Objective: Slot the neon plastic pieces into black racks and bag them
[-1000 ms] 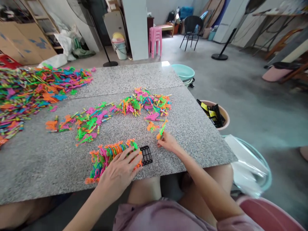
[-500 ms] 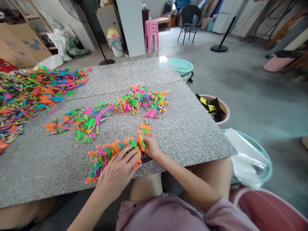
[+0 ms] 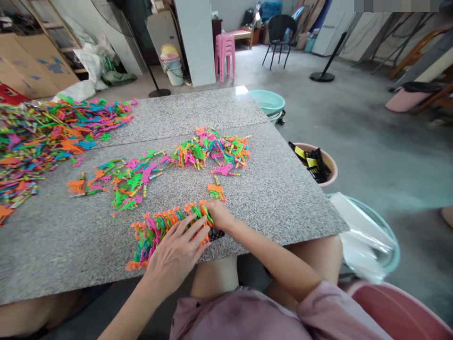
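Note:
A packed row of small plastic toy guns (image 3: 150,231) in orange, green, pink and blue stands at the table's front edge. Part of a black holder (image 3: 216,233) with a perforated surface shows at the row's right end. My left hand (image 3: 175,248) lies across the row, fingers stretched out over the toys. At that right end, my right hand (image 3: 220,215) is closed on an orange and green toy gun (image 3: 207,212), which the fingers partly hide. Just beyond it a loose orange and green toy gun (image 3: 216,192) lies on the table.
Loose toy guns form a pile (image 3: 212,148) mid-table, a scatter (image 3: 132,182) left of it and a large heap (image 3: 60,132) at far left. Beside the speckled table (image 3: 269,189) stand a pink basin with black things (image 3: 331,167) and a mint basin (image 3: 267,99).
My right hand has brought the toy gun down against the right end of the row. The left hand stays spread over the row. The view has shifted slightly.

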Tool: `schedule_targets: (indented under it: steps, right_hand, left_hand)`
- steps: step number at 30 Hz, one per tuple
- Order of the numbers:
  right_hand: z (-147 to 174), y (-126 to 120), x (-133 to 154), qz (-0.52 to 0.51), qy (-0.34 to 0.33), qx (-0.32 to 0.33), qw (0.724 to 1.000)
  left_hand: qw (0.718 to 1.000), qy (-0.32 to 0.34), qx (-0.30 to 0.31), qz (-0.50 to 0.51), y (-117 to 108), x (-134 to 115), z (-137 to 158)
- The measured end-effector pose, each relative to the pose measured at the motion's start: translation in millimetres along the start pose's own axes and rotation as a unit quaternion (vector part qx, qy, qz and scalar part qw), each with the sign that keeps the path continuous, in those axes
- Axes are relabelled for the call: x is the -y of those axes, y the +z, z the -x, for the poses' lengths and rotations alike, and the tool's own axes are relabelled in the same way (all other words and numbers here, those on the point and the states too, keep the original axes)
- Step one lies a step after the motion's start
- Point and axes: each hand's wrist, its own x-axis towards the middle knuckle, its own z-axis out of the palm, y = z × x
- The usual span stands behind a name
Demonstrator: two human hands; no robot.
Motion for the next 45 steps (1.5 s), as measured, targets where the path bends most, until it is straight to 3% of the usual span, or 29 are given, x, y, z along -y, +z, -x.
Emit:
schedule_targets:
  steps: [3, 6, 8, 11, 15, 18, 20, 22, 25, 27, 29, 32, 36, 41, 45]
  right_hand:
    - [-4.6, 0.4, 2.6, 0.042, -0.001, 0.034, 0.999]
    - [-12.5, -10.7, -7.2, 0.078, -0.066, 0.058, 0.993]
    - [-21.6, -25.6, -20.8, 0.131, -0.093, 0.016, 0.987]
    - [-38.9, -49.1, -44.5, 0.277, -0.079, -0.048, 0.956]
    - [-47.0, -65.1, -65.7, 0.371, -0.151, 0.049, 0.915]
    - [-26.6, -65.3, -68.5, 0.311, -0.146, 0.042, 0.938]
    - [-1.7, -58.6, -62.2, 0.207, -0.064, -0.020, 0.976]
    - [26.9, -44.6, -48.8, 0.049, 0.045, -0.059, 0.996]
    - [62.9, -14.0, -21.1, -0.182, 0.128, -0.028, 0.975]
    - [75.6, 5.0, -4.0, -0.233, 0.145, -0.019, 0.961]
    - [78.8, 16.2, 8.5, -0.192, 0.169, -0.035, 0.966]
    - [75.5, 16.1, 20.8, -0.045, 0.174, -0.044, 0.983]
    - [71.4, 5.2, 36.9, 0.091, 0.153, 0.003, 0.984]
    - [64.0, 7.1, 44.9, 0.135, 0.148, 0.053, 0.978]
    - [43.9, -16.8, 13.3, 0.060, 0.082, 0.119, 0.988]
  left_hand:
    - [1.000, 0.016, 0.010, 0.005, 1.5, 2.2, -2.4]
    - [0.999, 0.009, 0.033, 0.019, 1.3, 4.0, -2.6]
    - [0.999, 0.004, 0.043, 0.023, -0.3, 3.9, -2.1]
    - [0.998, -0.004, 0.051, 0.024, -2.9, 2.3, -2.9]
    - [0.999, -0.012, 0.043, 0.028, -3.7, -1.0, -7.8]
    - [0.998, 0.006, 0.045, 0.044, -4.5, -4.7, -11.8]
    - [0.997, -0.006, 0.054, 0.050, -5.8, -6.5, -14.0]
    - [0.997, -0.027, 0.060, 0.051, -6.9, -7.2, -15.9]
    - [0.996, -0.033, 0.060, 0.050, -7.8, -7.1, -17.7]
    - [0.997, -0.033, 0.051, 0.050, -7.8, -7.1, -17.7]
    - [0.998, -0.039, 0.037, 0.046, -7.1, -7.2, -16.7]
    - [0.998, -0.040, 0.025, 0.036, -4.8, -6.9, -14.2]
    - [0.998, -0.048, 0.023, 0.047, -1.0, -5.3, -14.1]
    - [0.997, -0.022, 0.055, 0.050, 3.6, -2.4, -20.2]
    - [0.999, -0.014, 0.032, 0.033, 8.6, -0.3, -19.1]
